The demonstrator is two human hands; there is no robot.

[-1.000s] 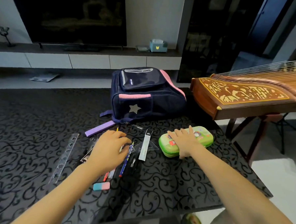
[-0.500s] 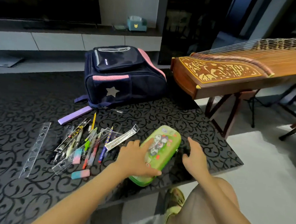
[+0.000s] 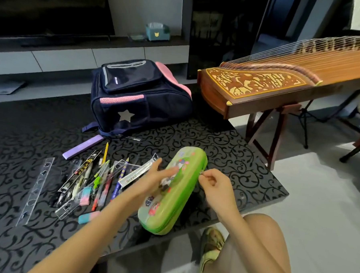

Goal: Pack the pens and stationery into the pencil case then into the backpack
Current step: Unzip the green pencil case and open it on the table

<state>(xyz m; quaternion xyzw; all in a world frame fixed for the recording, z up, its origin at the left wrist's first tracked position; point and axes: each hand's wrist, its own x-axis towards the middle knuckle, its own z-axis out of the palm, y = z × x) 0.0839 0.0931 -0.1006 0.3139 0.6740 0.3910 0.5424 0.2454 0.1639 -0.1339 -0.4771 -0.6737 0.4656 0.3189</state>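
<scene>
**Case closed, zip pinched on its right edge**

The dark patterned bench (image 3: 226, 143) carries everything in play. A wooden zither (image 3: 281, 87) stands on its own legs off the far right corner. The backpack (image 3: 139, 98) sits at the back of the bench, well apart from both hands.

Nearer, the green case (image 3: 177, 201) lies closed with its long axis on a diagonal. One end is at the bench's front edge and the other points away to the right.

The left hand (image 3: 152, 177) comes in from the left and lays fairly straight fingers (image 3: 170, 171) on the lid (blur hides how hard they press). The right hand (image 3: 216, 187) is on the other side of the case. Its fingers (image 3: 204, 178) are curled narrow and pinch what looks like the zip pull (image 3: 201, 173), on the right long edge toward the far end.

So the right hand is the one at the zip, and the seam runs from it along that diagonal. By my reading, the step in hand is opening the case while the left hand steadies it.

The pens (image 3: 104, 178), not yet packed, lie loose in a heap just left of the left hand. An eraser (image 3: 89, 214) lies in front of them.
</scene>
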